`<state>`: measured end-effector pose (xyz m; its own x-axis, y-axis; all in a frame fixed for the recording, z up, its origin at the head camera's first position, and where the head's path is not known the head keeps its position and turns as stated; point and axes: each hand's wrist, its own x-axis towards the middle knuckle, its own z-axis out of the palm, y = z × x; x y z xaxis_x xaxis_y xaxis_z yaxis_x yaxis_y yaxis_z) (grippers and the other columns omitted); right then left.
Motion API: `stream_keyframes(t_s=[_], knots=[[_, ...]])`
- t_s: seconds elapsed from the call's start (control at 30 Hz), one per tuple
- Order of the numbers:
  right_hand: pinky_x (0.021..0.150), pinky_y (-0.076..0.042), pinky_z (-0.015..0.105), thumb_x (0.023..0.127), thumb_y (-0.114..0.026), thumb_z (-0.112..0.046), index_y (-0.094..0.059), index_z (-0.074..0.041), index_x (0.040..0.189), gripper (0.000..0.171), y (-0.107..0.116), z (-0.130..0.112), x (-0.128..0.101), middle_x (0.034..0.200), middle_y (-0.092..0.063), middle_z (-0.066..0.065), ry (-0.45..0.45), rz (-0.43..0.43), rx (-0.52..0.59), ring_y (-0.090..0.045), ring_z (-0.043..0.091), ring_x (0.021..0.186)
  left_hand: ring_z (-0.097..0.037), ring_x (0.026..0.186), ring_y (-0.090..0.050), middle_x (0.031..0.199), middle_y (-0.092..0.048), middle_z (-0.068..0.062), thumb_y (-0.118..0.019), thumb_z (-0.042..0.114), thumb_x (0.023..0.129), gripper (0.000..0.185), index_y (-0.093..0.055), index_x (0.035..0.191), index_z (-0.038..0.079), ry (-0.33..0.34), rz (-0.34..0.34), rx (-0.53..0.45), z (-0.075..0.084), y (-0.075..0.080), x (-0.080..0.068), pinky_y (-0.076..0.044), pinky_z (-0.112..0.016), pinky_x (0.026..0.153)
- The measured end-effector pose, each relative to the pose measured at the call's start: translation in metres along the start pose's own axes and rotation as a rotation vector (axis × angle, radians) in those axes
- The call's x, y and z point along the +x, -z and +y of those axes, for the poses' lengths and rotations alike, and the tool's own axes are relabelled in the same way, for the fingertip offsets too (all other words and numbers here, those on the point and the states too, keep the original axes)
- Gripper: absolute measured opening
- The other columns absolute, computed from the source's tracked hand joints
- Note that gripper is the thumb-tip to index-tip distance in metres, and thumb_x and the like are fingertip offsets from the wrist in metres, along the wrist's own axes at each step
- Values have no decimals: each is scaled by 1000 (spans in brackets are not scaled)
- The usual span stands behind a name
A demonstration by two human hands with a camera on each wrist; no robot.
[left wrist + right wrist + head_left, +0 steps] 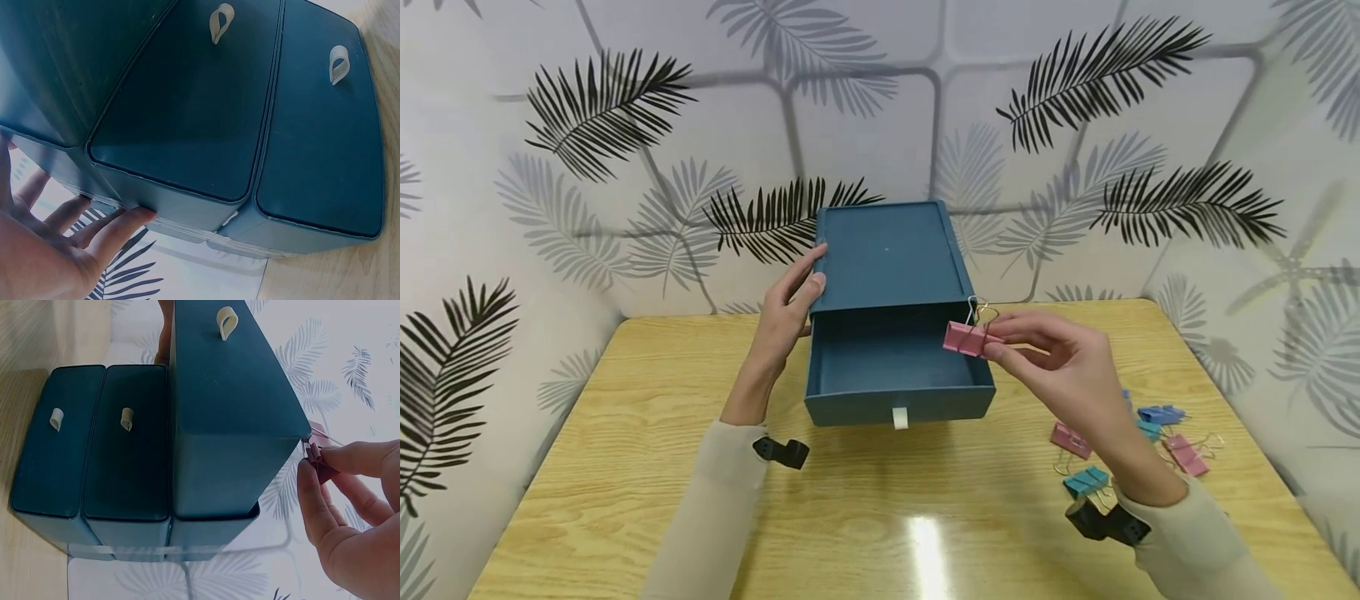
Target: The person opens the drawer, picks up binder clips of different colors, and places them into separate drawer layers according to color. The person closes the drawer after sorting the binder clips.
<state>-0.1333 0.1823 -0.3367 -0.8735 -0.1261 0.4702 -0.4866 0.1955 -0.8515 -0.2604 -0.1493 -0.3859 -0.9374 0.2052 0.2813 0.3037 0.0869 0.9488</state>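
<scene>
A dark blue drawer box [887,250] stands on the wooden table [625,467], its top drawer [895,367] pulled out toward me. My left hand [790,312] rests with straight fingers against the box's left side [119,228]. My right hand [1060,358] pinches a pink binder clip [967,337] by its wire handles, holding it over the drawer's right rim. In the right wrist view the pink clip [315,453] sits at the pulled-out drawer's corner [237,419]. The lower drawers [94,437] are closed, each with a white pull tab.
Several loose binder clips, pink [1183,454] and blue [1086,481], lie on the table to the right of the box. Leaf-patterned walls [587,125] close in the table at the back and sides.
</scene>
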Motion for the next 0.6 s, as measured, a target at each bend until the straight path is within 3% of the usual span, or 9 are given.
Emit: stream_keyframes(t_s=[0.3,0.6], knots=[[85,-58,32,89,-73,11,-75,4,105,18,-22,-10,16,111,-70,14,14,-94,40,-73,19,96,-39,136,-49,165,-34,-3,-50,33,108,52,-41,159,27,11,3,-23,-1,3,-1,-52,-68,87],[80,-60,33,88,-78,5,-77,-2,104,17,-42,-15,28,110,-73,9,13,-171,-1,-74,20,93,-34,134,-52,162,-38,1,-51,40,107,50,-46,156,34,-1,1,-15,1,0,-1,-54,-64,87]])
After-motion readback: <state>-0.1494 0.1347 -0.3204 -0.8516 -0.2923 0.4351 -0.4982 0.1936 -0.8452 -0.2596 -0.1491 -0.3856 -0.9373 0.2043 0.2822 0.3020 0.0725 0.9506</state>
